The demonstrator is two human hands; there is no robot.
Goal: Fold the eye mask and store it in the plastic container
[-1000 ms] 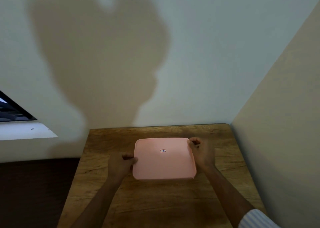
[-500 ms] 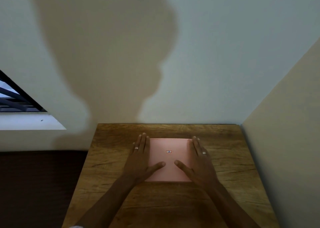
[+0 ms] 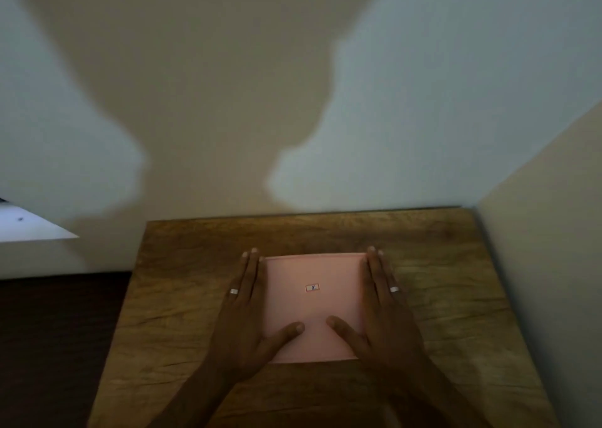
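On the wooden table (image 3: 182, 313), seen from the head camera, a pink plastic container (image 3: 312, 307) with its lid on is set flat, near the middle. Left hand (image 3: 250, 317) and right hand (image 3: 384, 317) are laid open, fingers straight, pressed flat along the lid's two sides, thumbs on top. A small label (image 3: 312, 287) is noted at centre. The eye mask cannot be seen.

Each bare hand wears a silver ring (image 3: 234, 291) (forearms unsleeved).

bare table (image 3: 182, 297) left and right, walls (image 3: 537, 297) behind and right
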